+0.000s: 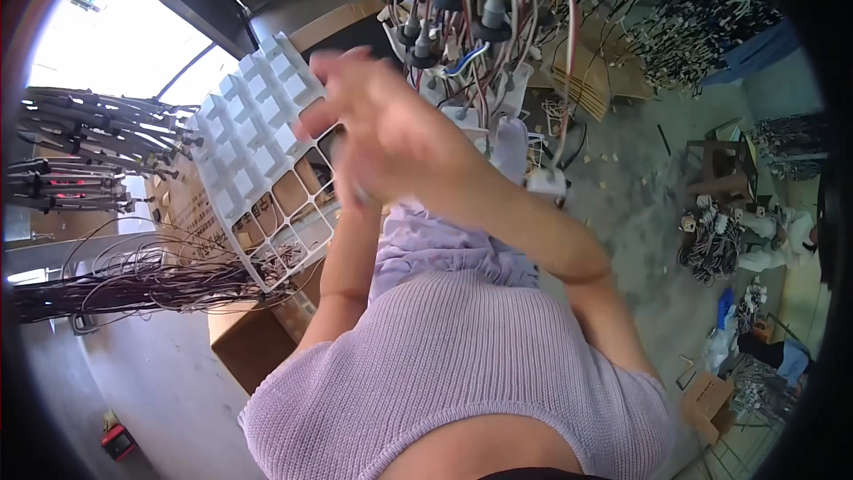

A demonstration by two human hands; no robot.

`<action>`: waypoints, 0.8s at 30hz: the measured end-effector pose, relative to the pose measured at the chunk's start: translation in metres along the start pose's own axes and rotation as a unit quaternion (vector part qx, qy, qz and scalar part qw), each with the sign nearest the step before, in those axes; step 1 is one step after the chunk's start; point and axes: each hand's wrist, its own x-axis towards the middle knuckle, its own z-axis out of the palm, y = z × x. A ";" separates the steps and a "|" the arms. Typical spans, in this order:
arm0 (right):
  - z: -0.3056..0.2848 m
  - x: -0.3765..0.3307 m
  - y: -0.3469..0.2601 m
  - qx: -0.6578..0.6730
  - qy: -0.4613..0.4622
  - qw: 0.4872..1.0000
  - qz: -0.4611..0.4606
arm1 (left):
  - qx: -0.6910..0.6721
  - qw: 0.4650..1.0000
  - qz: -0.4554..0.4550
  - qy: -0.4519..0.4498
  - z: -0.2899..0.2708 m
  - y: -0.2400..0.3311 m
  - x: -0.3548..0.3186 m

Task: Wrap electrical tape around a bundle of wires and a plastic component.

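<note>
Bundles of dark, thin wires (98, 138) lie at 9 o'clock, their ends reaching toward a white plastic grid tray (253, 138) with square compartments. Its upper cells look blank white; the lower ones show brown cardboard behind, with more wire ends across the bottom corner. An open brown cardboard box (249, 347) sits at 7 o'clock. The left hand (342, 191) is mostly hidden; its grip cannot be told. The right hand (382, 120), blurred, fingers spread loosely, covers the tray's right edge. Grey plug cables (471, 9) hang at 12 o'clock.
</note>
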 end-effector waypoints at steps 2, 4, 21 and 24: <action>-0.007 0.041 0.010 0.021 0.086 0.996 -0.030 | 0.020 0.996 0.075 -0.036 0.013 -0.022 0.012; -0.028 0.052 0.016 0.039 0.196 0.979 -0.046 | 0.042 0.986 0.144 -0.077 0.022 -0.024 0.015; -0.153 -0.058 -0.059 -0.059 0.117 0.991 0.008 | -0.520 0.528 -0.463 -0.486 -0.045 0.119 -0.055; -0.115 -0.083 -0.057 -0.096 0.132 0.986 0.026 | -0.441 0.644 -0.392 -0.487 -0.035 0.135 -0.058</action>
